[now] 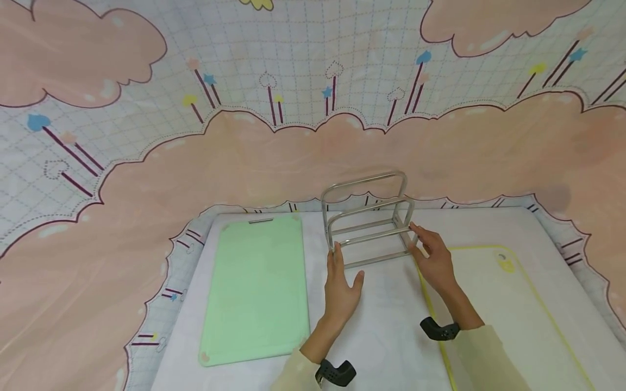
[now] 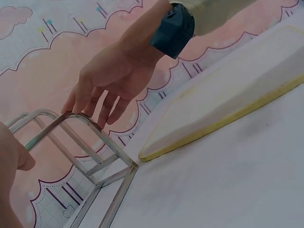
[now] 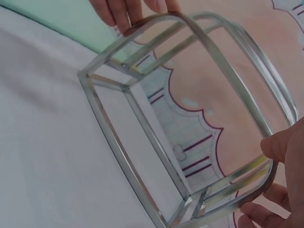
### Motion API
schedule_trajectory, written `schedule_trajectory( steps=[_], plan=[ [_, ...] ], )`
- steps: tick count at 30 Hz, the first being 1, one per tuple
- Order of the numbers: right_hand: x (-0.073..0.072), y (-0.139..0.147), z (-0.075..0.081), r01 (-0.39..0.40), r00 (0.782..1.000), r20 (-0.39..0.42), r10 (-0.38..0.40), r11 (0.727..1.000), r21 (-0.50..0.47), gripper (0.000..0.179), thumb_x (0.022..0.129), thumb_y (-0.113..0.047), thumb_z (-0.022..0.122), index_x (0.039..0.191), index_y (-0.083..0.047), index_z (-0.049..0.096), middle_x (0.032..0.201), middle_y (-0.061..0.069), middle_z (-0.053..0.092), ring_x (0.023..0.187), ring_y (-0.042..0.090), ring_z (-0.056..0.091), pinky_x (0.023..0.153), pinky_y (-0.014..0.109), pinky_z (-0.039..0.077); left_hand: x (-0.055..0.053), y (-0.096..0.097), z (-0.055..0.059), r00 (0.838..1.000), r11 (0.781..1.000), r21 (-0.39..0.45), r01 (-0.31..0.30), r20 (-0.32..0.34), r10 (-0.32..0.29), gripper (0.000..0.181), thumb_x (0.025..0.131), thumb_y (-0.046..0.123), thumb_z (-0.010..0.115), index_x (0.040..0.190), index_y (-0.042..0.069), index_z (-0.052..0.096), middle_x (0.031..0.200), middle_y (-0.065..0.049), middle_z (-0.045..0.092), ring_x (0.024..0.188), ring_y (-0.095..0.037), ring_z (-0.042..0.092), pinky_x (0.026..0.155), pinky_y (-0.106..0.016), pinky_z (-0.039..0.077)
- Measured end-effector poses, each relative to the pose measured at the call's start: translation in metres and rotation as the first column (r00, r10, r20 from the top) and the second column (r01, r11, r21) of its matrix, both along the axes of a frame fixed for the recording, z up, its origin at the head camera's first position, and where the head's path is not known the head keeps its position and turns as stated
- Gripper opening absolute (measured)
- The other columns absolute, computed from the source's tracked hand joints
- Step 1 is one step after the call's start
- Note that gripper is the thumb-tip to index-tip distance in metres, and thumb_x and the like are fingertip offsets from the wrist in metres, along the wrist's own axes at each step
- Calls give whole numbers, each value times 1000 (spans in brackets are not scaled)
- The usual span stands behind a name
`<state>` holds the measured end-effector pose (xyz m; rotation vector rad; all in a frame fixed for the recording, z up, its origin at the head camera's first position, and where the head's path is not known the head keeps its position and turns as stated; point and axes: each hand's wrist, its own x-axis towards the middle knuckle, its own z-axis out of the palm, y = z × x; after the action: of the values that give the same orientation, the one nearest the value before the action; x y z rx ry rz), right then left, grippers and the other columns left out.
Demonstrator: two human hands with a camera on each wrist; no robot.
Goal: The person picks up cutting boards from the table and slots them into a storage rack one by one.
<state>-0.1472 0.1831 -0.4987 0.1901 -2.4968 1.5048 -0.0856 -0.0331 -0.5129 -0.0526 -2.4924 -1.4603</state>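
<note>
A silvery metal rack [image 1: 376,237] with rounded upright loops stands between both hands on the white surface. My left hand [image 1: 339,296] touches the rack's left end with fairly straight fingers, its thumb spread away. At the opposite end, my right hand [image 1: 437,266] holds the frame. In the right wrist view the right hand [image 3: 289,154] has its thumb on one side of a bar and fingers on the other. The left wrist view shows the right hand [image 2: 114,76] at a rounded top corner of the rack [image 2: 118,194], while only part of the left hand [image 2: 10,175] appears.
A green cutting board [image 1: 256,293] lies flat left of the rack. To the right lies a white cutting board [image 1: 494,304] with a yellow rim, partly under the right forearm. Patterned cloth [image 1: 274,163] rises behind the white tabletop [image 1: 381,326].
</note>
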Motion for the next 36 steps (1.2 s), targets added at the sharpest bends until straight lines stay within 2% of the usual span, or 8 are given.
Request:
schedule_trajectory(
  steps=[7,10,14,17,25,31,36],
  plan=[
    [4,-5,-2,14,999,-40,-14,1000,2,48,90,2,62,137,-7,53,126,19,49,122,41,46,100,57,37,0,-13,-3,999,999,-18,43,16,-43,84,92,19,64,155,13,9,151,-32,16,97,-52,58,79,-61,49],
    [7,-9,-4,20,997,-78,-17,999,37,50,89,4,63,137,-7,53,125,19,50,124,40,45,98,59,38,0,-20,-4,997,997,-24,73,29,-72,84,93,20,63,155,12,7,152,-31,14,94,-52,59,79,-61,49],
    [9,-16,-6,23,993,-120,-13,996,84,51,88,3,64,137,-7,53,124,21,51,122,40,46,95,59,41,-3,-29,-4,996,996,-31,85,23,-85,84,93,21,63,154,10,7,153,-30,12,104,-54,54,84,-61,47],
    [11,-20,-7,27,993,-116,-17,996,89,51,88,1,65,137,-8,53,125,22,50,120,41,48,93,59,42,-5,-35,-3,996,995,-45,86,10,-86,84,93,22,64,154,9,8,153,-30,13,112,-55,48,86,-62,45],
    [13,-26,-7,41,994,-105,-33,996,76,52,87,0,66,137,-9,54,126,22,49,117,43,49,90,61,42,-6,-46,-2,993,992,-53,117,40,-115,84,94,27,63,155,11,7,154,-28,12,113,-56,47,86,-65,44],
    [14,-33,-7,50,991,-127,-38,994,99,52,86,-1,67,136,-8,54,123,24,50,113,44,51,82,60,43,-13,-51,-2,994,993,-61,103,50,-100,84,94,26,63,155,13,6,154,-26,11,120,-57,40,90,-67,39],
    [17,-38,-7,51,994,-105,-40,994,99,54,86,-2,67,138,-10,53,125,25,48,114,45,50,81,60,43,-17,-58,-3,992,990,-72,122,46,-119,85,94,25,62,155,14,5,155,-24,11,125,-53,37,91,-67,38]
  ],
)
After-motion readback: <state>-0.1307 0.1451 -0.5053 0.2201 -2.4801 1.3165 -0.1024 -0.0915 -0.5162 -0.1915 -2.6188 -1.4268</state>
